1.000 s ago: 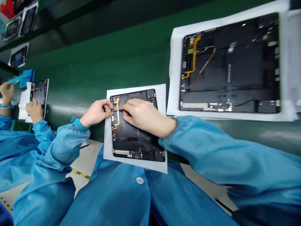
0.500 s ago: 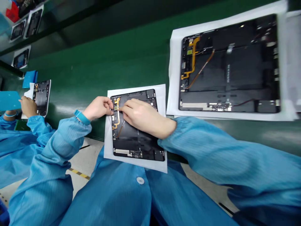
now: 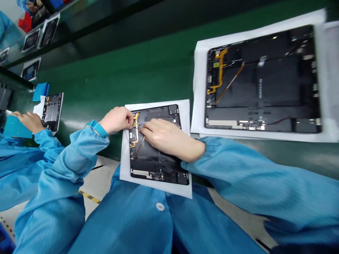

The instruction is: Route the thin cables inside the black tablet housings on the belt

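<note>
An opened tablet, its dark inside facing up, lies on a white sheet at the table's near edge. Orange flex cable runs down its left side. My left hand is closed in a pinch over the upper left edge of the tablet; a thin dark strand hangs below its fingers. From the right, my right hand reaches across the tablet, its fingertips pinched beside the flex cable. A thin dark line spans the small gap between both hands. What either hand pinches is too small to name.
A second opened tablet on white sheets lies to the right. At far left a co-worker's hand is beside another tablet and a blue sheet. More tablets stand on the green table beyond.
The whole view has shifted slightly, with things now lower and farther right. Both hands stay pinched at the tablet's upper left. The co-worker's blue sheet has moved down.
</note>
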### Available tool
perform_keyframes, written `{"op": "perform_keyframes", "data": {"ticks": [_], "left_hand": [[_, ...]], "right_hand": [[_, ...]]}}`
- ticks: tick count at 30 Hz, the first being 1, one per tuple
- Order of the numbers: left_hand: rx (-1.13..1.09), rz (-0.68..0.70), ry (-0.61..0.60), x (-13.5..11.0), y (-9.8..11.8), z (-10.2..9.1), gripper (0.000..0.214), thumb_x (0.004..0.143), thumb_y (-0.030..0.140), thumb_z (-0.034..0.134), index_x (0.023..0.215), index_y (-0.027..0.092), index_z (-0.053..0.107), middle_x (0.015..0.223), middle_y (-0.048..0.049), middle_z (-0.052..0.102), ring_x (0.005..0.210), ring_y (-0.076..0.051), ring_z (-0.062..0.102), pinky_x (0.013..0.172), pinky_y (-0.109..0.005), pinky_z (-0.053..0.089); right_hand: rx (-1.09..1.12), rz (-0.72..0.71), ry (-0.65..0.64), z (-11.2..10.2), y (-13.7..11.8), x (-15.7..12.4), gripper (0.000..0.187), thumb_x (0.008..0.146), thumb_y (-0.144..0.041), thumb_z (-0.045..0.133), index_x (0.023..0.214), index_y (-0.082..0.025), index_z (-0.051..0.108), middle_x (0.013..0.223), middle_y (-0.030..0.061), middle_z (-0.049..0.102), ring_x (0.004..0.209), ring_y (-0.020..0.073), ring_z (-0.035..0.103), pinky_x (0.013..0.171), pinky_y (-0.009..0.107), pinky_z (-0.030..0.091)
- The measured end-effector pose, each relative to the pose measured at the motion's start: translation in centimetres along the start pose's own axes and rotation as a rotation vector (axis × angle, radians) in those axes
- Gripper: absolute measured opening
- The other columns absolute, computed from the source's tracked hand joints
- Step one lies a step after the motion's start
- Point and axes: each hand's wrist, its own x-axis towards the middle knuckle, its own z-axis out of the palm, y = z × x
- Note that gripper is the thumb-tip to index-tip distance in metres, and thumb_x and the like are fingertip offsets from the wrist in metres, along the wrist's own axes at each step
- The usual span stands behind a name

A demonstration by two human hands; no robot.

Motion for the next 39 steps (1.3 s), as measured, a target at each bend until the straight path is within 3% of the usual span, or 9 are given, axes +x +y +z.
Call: {"op": "perform_keyframes", "data": {"ticks": [4,10,16,21,28,39], "left_hand": [[0.142,0.169,0.025,0.3,0.0,0.4,0.014,0.077,0.009,0.070,0.077,0.019,0.080,0.081,-0.0045,0.077,0.076,-0.017,0.068,0.071,-0.027,0.045],[0.084,0.351,0.016,1.1,-0.7,1.0,0.014,0.081,0.008,0.068,0.074,0.017,0.078,0.080,-0.0034,0.077,0.077,-0.016,0.068,0.076,-0.026,0.047],[0.075,0.346,0.031,1.1,-0.1,1.7,0.018,0.083,0.006,0.062,0.077,0.015,0.077,0.080,-0.0052,0.076,0.075,-0.016,0.066,0.074,-0.027,0.046],[0.079,0.362,0.051,1.1,-0.1,2.1,0.021,0.084,0.005,0.058,0.077,0.015,0.075,0.080,-0.0057,0.074,0.076,-0.016,0.065,0.075,-0.027,0.046],[-0.090,0.364,0.043,1.1,-0.6,2.6,0.009,0.084,0.018,0.071,0.092,0.016,0.075,0.088,-0.0026,0.072,0.079,-0.015,0.062,0.077,-0.027,0.043],[-0.058,0.289,0.051,1.7,1.0,2.5,0.009,0.084,0.014,0.069,0.081,0.017,0.078,0.077,-0.0030,0.072,0.078,-0.017,0.064,0.078,-0.030,0.043]], "right_hand": [[-0.030,0.030,0.022,0.0,0.2,0.0,0.027,0.101,-0.011,0.050,0.089,-0.012,0.073,0.084,0.0098,0.066,0.081,0.0232,0.055,0.075,0.035,0.038],[-0.016,0.081,0.033,0.2,0.5,-0.4,0.026,0.100,-0.010,0.051,0.092,-0.012,0.075,0.089,0.0120,0.068,0.083,0.0234,0.054,0.078,0.036,0.040],[-0.048,0.084,0.048,0.3,0.8,-0.7,0.028,0.100,-0.011,0.050,0.090,-0.013,0.076,0.088,0.0116,0.068,0.081,0.0235,0.053,0.077,0.036,0.041],[-0.007,0.081,-0.016,-0.2,1.0,-0.8,0.029,0.100,-0.011,0.049,0.088,-0.013,0.076,0.088,0.0126,0.068,0.081,0.0233,0.054,0.076,0.036,0.042],[-0.027,0.053,-0.091,-1.4,0.7,-0.8,0.033,0.098,-0.006,0.045,0.091,-0.011,0.076,0.087,0.0146,0.067,0.082,0.0255,0.054,0.076,0.038,0.042],[-0.004,0.060,-0.122,-2.1,1.1,-0.9,0.034,0.099,-0.009,0.044,0.094,-0.012,0.078,0.089,0.0145,0.068,0.082,0.0250,0.054,0.073,0.037,0.039]]}}
